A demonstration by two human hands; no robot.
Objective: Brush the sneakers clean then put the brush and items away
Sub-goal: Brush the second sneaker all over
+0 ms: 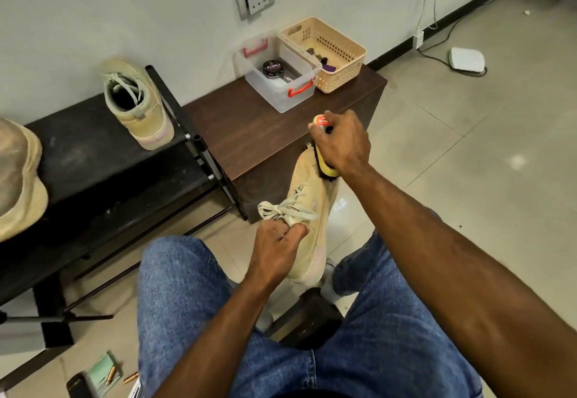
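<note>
You are holding the sneaker (307, 207) above your knees, left hand (274, 249) gripping its collar beside the laces, while your right hand (342, 143) is wrapping the brush (324, 147), bristles pressing the toe (soft, light upper, likely yielding); its mate (137, 104) is sitting on the bench (93, 160)

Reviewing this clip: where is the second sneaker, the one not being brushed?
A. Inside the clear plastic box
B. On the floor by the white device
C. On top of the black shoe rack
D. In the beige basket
C: the second sneaker stands on the black shoe rack, while the right hand works the brush on the sneaker that the left hand holds.
</note>
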